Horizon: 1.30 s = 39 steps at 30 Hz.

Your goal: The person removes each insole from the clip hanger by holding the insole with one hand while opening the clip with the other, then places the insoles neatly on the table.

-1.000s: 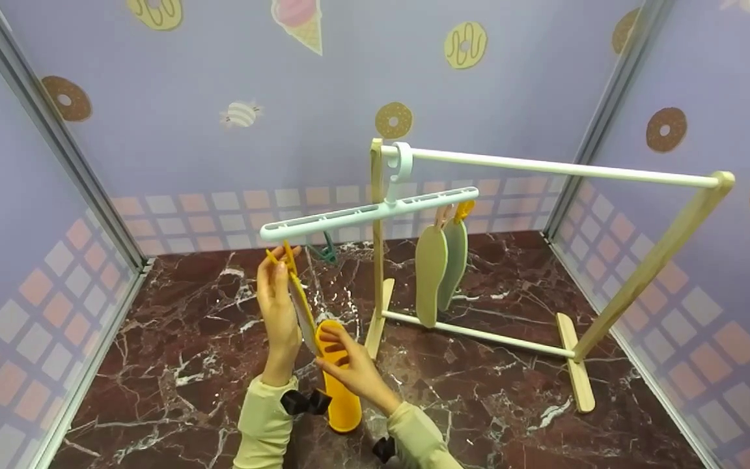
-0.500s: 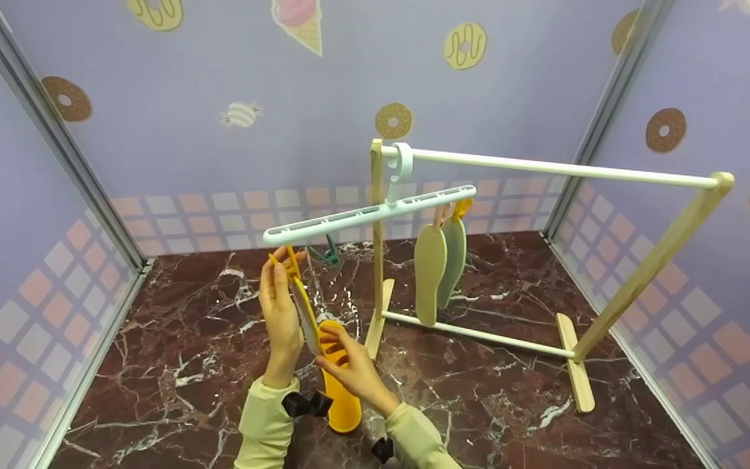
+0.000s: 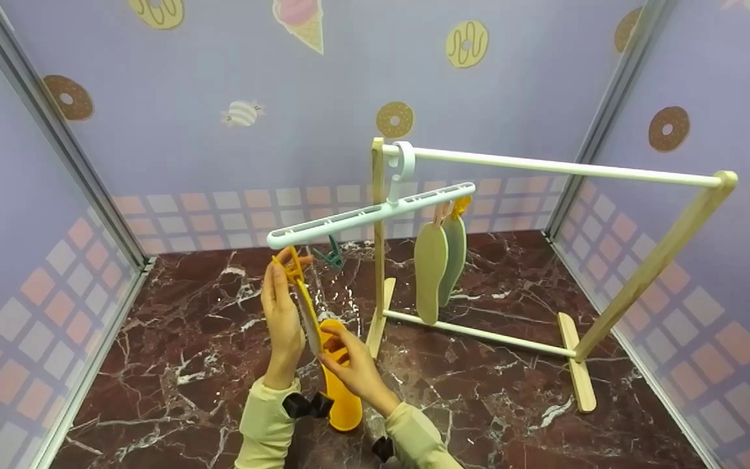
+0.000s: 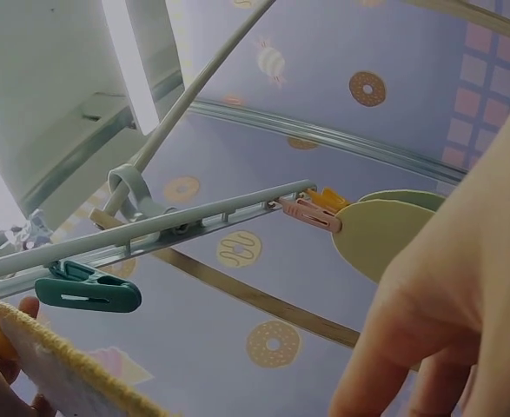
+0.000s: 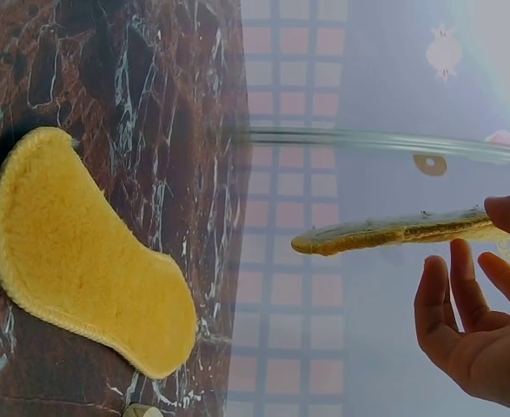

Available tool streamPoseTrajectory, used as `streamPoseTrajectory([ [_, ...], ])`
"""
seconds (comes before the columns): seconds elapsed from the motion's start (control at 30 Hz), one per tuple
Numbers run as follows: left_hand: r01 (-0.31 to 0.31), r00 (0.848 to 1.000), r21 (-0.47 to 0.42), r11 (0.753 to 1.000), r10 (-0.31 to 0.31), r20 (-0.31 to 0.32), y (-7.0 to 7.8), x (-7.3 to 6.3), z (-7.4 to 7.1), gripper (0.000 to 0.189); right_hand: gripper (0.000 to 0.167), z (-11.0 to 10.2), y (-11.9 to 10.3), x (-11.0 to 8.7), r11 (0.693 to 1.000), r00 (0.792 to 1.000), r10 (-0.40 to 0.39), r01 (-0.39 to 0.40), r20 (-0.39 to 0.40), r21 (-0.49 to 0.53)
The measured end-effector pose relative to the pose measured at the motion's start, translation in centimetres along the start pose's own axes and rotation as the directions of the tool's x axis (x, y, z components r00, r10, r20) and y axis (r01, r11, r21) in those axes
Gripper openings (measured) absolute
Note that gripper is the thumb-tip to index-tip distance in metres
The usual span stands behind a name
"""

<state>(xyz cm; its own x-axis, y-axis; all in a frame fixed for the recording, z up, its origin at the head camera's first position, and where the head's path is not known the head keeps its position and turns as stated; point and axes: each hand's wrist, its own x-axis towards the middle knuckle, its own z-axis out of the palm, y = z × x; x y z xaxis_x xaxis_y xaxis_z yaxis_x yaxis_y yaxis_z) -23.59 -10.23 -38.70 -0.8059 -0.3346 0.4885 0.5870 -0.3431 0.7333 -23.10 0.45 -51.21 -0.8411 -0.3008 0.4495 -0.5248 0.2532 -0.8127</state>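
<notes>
My left hand (image 3: 280,316) grips a yellow clothespin (image 3: 293,264) under the near left end of a pale mint hanger (image 3: 329,228). A fluffy yellow insole with a whitish back (image 3: 308,316) hangs slanting down from this clip, its upper end right at the clip's mouth. My right hand (image 3: 359,371) pinches that insole lower down; in the right wrist view its thumb and fingertips lie at the insole's edge. A second yellow insole (image 5: 107,269) lies flat on the table below. Partway along the hanger is a green clothespin (image 4: 89,291) with nothing in it.
From the hanger's far end hang a pale yellow-green insole (image 3: 430,273) on a pink clothespin (image 4: 311,215) and a grey-green insole (image 3: 454,260) on a yellow one. The hanger hooks onto a wooden rack's top bar (image 3: 564,168). Patterned walls enclose the dark marbled table (image 3: 173,352).
The hanger's near end has swung slightly right and down. My left hand, the yellow clothespin and the insole's upper end have moved with it; the right hand has hardly shifted.
</notes>
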Motion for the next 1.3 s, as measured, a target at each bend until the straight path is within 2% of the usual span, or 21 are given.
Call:
streamPoseTrajectory([
  [0.23,-0.015,1.000,0.034,0.999,0.015,-0.007,-0.1,-0.1,-0.1,0.034,0.037,0.1,-0.3,0.1,1.000,1.000,-0.017,0.016,-0.025,-0.017],
  [0.47,-0.025,1.000,0.012,1.000,0.025,0.000,0.0,-0.2,-0.1,0.035,0.025,-0.7,-3.3,-0.1,0.999,0.997,-0.047,0.047,-0.060,-0.003],
  [0.57,-0.030,0.999,0.002,1.000,0.030,0.010,0.1,-0.2,-0.2,0.034,0.023,-0.9,-3.7,-0.1,0.999,0.997,-0.050,0.050,-0.067,0.000],
  [1.0,0.028,0.999,-0.012,1.000,-0.028,-0.033,0.4,-0.2,0.1,0.035,0.016,-0.9,-4.0,-0.2,0.994,0.989,-0.105,0.101,-0.104,-0.045],
  [1.3,0.081,0.996,0.002,0.997,-0.080,-0.032,0.9,-0.1,-0.1,0.030,0.012,-0.8,-3.6,-0.2,0.988,0.980,-0.151,0.145,-0.127,-0.057],
])
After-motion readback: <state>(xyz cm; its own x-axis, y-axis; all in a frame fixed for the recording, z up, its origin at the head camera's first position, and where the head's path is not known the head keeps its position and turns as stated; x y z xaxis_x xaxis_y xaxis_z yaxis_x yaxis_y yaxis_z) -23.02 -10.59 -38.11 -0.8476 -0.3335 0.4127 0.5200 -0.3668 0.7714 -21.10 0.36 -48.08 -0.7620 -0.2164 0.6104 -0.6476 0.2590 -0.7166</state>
